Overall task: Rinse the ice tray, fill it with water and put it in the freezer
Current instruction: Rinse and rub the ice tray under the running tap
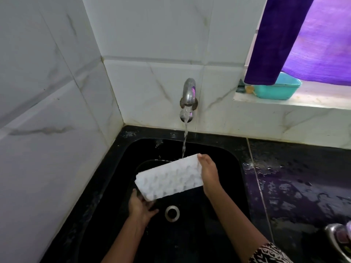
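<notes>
Partly, the ice tray (169, 179) hides fingers of the left hand (140, 205).

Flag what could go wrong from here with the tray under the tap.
1. The ice tray is wet, tilted and held only at its ends by the left hand and right hand; it could slip into the sink.
2. Water strikes its upper edge and may splash onto the wet counter.

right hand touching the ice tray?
Touching. Head view: the right hand grips the right end of the ice tray, one digit lying over its top corner, no gap.
</notes>
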Action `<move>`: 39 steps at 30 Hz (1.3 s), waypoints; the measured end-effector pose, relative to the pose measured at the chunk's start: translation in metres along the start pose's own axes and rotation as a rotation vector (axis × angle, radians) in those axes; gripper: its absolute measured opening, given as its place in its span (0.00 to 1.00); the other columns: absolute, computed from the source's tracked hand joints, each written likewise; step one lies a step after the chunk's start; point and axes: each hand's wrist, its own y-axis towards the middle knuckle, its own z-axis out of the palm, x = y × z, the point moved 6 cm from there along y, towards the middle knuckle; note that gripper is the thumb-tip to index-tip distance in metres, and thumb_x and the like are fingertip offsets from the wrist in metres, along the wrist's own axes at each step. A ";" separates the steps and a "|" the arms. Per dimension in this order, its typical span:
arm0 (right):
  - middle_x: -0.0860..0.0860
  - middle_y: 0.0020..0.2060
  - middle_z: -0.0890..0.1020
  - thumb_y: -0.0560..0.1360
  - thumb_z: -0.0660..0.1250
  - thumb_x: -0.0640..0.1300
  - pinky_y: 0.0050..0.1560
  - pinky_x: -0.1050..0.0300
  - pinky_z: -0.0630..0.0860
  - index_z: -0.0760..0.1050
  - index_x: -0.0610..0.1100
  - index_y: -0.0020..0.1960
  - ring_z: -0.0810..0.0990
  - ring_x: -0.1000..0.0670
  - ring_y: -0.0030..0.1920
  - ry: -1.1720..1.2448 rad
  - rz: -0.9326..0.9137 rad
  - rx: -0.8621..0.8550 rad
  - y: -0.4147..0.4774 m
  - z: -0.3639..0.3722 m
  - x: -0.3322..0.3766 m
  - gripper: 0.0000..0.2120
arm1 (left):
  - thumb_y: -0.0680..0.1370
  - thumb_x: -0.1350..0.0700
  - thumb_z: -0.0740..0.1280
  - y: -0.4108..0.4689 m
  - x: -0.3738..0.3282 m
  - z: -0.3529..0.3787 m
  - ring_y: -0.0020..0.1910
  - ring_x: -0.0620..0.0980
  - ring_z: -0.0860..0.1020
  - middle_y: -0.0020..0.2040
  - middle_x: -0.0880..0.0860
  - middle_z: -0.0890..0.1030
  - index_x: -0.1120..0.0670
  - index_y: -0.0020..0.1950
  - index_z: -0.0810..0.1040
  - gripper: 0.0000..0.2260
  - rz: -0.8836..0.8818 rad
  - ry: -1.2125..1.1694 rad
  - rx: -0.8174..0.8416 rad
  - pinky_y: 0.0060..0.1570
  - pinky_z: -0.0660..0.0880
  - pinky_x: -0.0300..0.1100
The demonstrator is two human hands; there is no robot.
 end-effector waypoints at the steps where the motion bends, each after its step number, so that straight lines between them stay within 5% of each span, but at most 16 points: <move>1: 0.50 0.35 0.74 0.78 0.62 0.47 0.40 0.56 0.71 0.73 0.49 0.36 0.74 0.50 0.38 -0.024 -0.112 0.023 -0.005 -0.008 0.011 0.11 | 0.79 0.36 0.52 -0.003 0.009 0.015 0.67 0.66 0.69 0.66 0.63 0.71 0.54 0.65 0.71 0.27 -0.101 -0.007 0.098 0.64 0.62 0.64; 3: 0.49 0.33 0.70 0.71 0.62 0.51 0.38 0.59 0.67 0.70 0.46 0.35 0.69 0.53 0.36 -0.024 -0.255 0.044 -0.012 -0.027 0.027 0.11 | 0.77 0.34 0.55 -0.006 0.022 0.039 0.66 0.71 0.68 0.64 0.68 0.71 0.62 0.63 0.72 0.33 -0.215 -0.056 0.241 0.64 0.64 0.65; 5: 0.48 0.34 0.72 0.70 0.59 0.51 0.39 0.62 0.69 0.69 0.41 0.33 0.71 0.55 0.35 0.052 -0.318 0.027 -0.011 -0.048 0.037 0.14 | 0.77 0.47 0.61 -0.011 0.023 0.059 0.52 0.68 0.77 0.54 0.70 0.78 0.68 0.58 0.73 0.24 -0.216 -0.108 0.319 0.55 0.75 0.60; 8: 0.45 0.43 0.78 0.70 0.64 0.56 0.58 0.57 0.70 0.77 0.41 0.43 0.77 0.54 0.48 0.089 -0.285 -0.010 -0.007 -0.075 0.036 0.17 | 0.70 0.62 0.62 -0.017 0.014 0.079 0.32 0.56 0.79 0.37 0.63 0.81 0.67 0.54 0.74 0.15 -0.071 -0.037 0.405 0.33 0.80 0.45; 10: 0.47 0.56 0.77 0.71 0.67 0.56 0.56 0.47 0.73 0.76 0.47 0.57 0.77 0.46 0.55 0.159 -0.139 -0.007 0.001 -0.088 0.025 0.19 | 0.71 0.65 0.62 -0.019 0.012 0.085 0.36 0.58 0.82 0.43 0.63 0.83 0.64 0.58 0.75 0.16 -0.033 -0.013 0.454 0.33 0.80 0.46; 13: 0.47 0.58 0.76 0.79 0.59 0.39 0.46 0.51 0.77 0.68 0.45 0.67 0.78 0.46 0.52 0.194 0.039 -0.018 0.008 -0.097 0.004 0.17 | 0.73 0.68 0.62 -0.015 0.004 0.079 0.49 0.60 0.82 0.56 0.61 0.82 0.56 0.62 0.77 0.19 0.027 0.032 0.493 0.41 0.82 0.53; 16: 0.47 0.52 0.80 0.80 0.57 0.35 0.40 0.54 0.81 0.71 0.43 0.64 0.80 0.47 0.47 0.080 0.103 -0.002 0.004 -0.082 -0.017 0.14 | 0.76 0.69 0.62 -0.009 -0.017 0.060 0.53 0.64 0.80 0.57 0.63 0.81 0.58 0.64 0.75 0.18 0.228 0.139 0.383 0.47 0.79 0.58; 23: 0.46 0.51 0.82 0.80 0.57 0.33 0.41 0.60 0.80 0.73 0.44 0.61 0.82 0.50 0.46 -0.106 0.184 0.196 -0.003 0.002 -0.055 0.14 | 0.76 0.70 0.62 -0.029 -0.078 -0.014 0.44 0.61 0.81 0.50 0.62 0.82 0.58 0.57 0.77 0.12 0.529 0.255 0.155 0.35 0.79 0.49; 26: 0.48 0.49 0.82 0.79 0.59 0.35 0.44 0.62 0.76 0.77 0.46 0.57 0.81 0.51 0.47 -0.374 0.162 0.312 0.005 0.019 -0.049 0.12 | 0.77 0.69 0.63 -0.024 -0.084 -0.040 0.48 0.65 0.81 0.53 0.64 0.81 0.58 0.57 0.77 0.12 0.496 0.236 0.118 0.42 0.79 0.53; 29: 0.49 0.47 0.80 0.78 0.61 0.38 0.51 0.57 0.72 0.80 0.42 0.54 0.77 0.49 0.51 -0.638 0.020 0.253 0.030 0.017 -0.015 0.10 | 0.78 0.67 0.62 -0.020 -0.070 -0.044 0.52 0.67 0.80 0.56 0.66 0.80 0.60 0.61 0.76 0.13 0.418 0.174 0.147 0.43 0.79 0.56; 34: 0.46 0.53 0.79 0.79 0.59 0.49 0.57 0.49 0.74 0.73 0.42 0.62 0.78 0.46 0.52 -0.433 -0.059 0.074 0.067 0.029 0.081 0.16 | 0.78 0.68 0.62 -0.023 -0.038 -0.010 0.54 0.69 0.79 0.57 0.66 0.80 0.61 0.65 0.73 0.16 0.340 0.105 0.232 0.42 0.80 0.58; 39: 0.44 0.52 0.79 0.77 0.62 0.53 0.46 0.51 0.75 0.72 0.39 0.60 0.79 0.47 0.42 -0.363 0.107 0.148 0.098 0.065 0.109 0.20 | 0.79 0.66 0.63 -0.029 -0.021 0.026 0.54 0.68 0.80 0.58 0.65 0.80 0.60 0.65 0.73 0.15 0.291 0.098 0.293 0.42 0.80 0.58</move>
